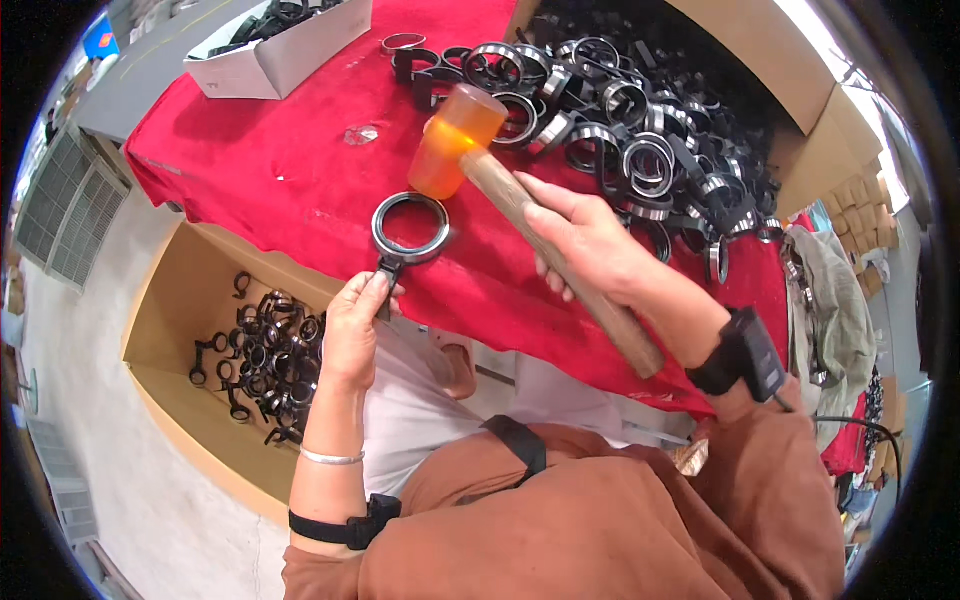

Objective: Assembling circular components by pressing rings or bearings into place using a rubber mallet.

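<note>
My left hand [355, 325] pinches the short stem of a black round frame [391, 266] with a shiny metal rim, much like a magnifying-glass frame. The ring lies over the red cloth near the table's front edge. In my right hand [580, 235] is a mallet [455, 150] with an amber, see-through head, its fingers wrapped round the wooden handle. The mallet head is just beyond the ring, close to its far right rim; whether they touch I cannot tell. Several similar black and metal rings [650, 165] are heaped on the cloth beyond my right hand.
Red cloth [290, 190] covers the table. A white box [290, 60] of black parts stands at the far left. Behind the heap is an open cardboard box [800, 70]. Below the table on the left, another cardboard box [170, 300] holds many black ring frames [265, 350].
</note>
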Demonstrator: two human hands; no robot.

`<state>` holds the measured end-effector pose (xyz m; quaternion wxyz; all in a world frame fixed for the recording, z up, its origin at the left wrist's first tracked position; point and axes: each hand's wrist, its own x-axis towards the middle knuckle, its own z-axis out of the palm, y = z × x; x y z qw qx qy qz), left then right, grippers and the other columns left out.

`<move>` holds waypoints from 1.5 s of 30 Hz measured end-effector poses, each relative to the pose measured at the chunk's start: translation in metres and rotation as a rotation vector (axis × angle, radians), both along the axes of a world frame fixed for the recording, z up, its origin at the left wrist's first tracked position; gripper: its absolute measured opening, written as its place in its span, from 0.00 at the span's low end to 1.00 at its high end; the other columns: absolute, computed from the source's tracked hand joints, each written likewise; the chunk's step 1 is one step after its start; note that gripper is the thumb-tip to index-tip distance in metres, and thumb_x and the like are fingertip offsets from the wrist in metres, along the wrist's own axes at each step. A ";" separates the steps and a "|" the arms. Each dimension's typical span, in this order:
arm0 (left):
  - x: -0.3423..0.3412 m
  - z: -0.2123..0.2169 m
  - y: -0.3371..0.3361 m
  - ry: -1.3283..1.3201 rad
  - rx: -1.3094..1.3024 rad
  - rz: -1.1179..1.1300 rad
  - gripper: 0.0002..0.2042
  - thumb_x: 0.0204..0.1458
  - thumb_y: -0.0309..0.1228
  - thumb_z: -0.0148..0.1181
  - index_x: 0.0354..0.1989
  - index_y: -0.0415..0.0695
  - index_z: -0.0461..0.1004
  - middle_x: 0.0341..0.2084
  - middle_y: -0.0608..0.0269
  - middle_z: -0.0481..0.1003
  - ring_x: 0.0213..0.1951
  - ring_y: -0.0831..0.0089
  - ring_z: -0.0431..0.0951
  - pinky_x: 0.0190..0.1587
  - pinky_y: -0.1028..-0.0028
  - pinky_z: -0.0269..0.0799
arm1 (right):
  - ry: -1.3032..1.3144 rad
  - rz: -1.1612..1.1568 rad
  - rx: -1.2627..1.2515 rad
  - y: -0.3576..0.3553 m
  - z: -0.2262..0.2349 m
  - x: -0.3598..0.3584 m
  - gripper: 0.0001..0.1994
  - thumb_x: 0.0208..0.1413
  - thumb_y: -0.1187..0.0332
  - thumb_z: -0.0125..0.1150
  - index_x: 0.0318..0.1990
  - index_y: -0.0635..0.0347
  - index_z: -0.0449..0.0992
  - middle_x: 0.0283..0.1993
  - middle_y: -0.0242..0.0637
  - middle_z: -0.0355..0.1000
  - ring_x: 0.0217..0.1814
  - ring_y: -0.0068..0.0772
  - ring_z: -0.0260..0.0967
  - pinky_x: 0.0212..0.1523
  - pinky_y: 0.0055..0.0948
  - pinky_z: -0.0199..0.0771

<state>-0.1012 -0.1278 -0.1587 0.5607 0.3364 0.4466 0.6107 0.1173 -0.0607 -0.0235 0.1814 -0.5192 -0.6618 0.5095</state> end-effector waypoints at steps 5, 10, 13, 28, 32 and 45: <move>0.000 0.002 -0.009 -0.009 -0.032 0.037 0.10 0.55 0.35 0.51 0.29 0.41 0.72 0.21 0.70 0.69 0.25 0.82 0.64 0.32 0.82 0.58 | 0.248 -0.074 0.298 -0.027 0.031 0.003 0.24 0.62 0.62 0.40 0.65 0.50 0.50 0.22 0.31 0.64 0.17 0.18 0.61 0.16 0.18 0.64; 0.006 0.002 -0.003 -0.031 0.019 -0.018 0.10 0.55 0.35 0.51 0.30 0.41 0.72 0.22 0.70 0.69 0.25 0.83 0.65 0.33 0.82 0.58 | 0.153 -0.067 0.084 -0.072 -0.036 0.019 0.26 0.60 0.67 0.41 0.66 0.52 0.46 0.21 0.30 0.64 0.18 0.16 0.61 0.16 0.18 0.64; 0.005 0.002 -0.005 -0.048 -0.050 0.032 0.10 0.56 0.35 0.51 0.30 0.41 0.72 0.22 0.70 0.70 0.26 0.83 0.65 0.34 0.81 0.59 | 0.121 -0.207 -0.036 -0.073 -0.030 0.029 0.26 0.60 0.67 0.44 0.65 0.54 0.49 0.23 0.27 0.63 0.18 0.15 0.58 0.21 0.18 0.63; -0.008 0.005 -0.002 0.101 -0.055 -0.079 0.13 0.56 0.38 0.51 0.30 0.40 0.72 0.23 0.67 0.71 0.27 0.82 0.66 0.34 0.79 0.62 | -0.145 0.170 0.479 -0.093 -0.033 0.031 0.27 0.55 0.71 0.51 0.63 0.60 0.52 0.43 0.61 0.68 0.42 0.55 0.70 0.40 0.40 0.70; 0.000 0.025 0.012 0.339 -0.086 0.082 0.20 0.52 0.46 0.55 0.20 0.39 0.70 0.15 0.65 0.70 0.18 0.80 0.65 0.24 0.78 0.64 | -0.203 0.069 0.395 -0.096 -0.034 0.026 0.24 0.56 0.66 0.52 0.58 0.65 0.57 0.38 0.57 0.69 0.36 0.49 0.72 0.37 0.37 0.71; 0.016 0.026 0.013 0.376 -0.078 0.144 0.19 0.57 0.41 0.51 0.20 0.40 0.67 0.15 0.73 0.62 0.18 0.85 0.59 0.18 0.80 0.57 | 0.185 -0.073 0.160 -0.069 -0.006 0.042 0.23 0.59 0.70 0.47 0.62 0.60 0.54 0.27 0.25 0.63 0.21 0.12 0.58 0.21 0.15 0.62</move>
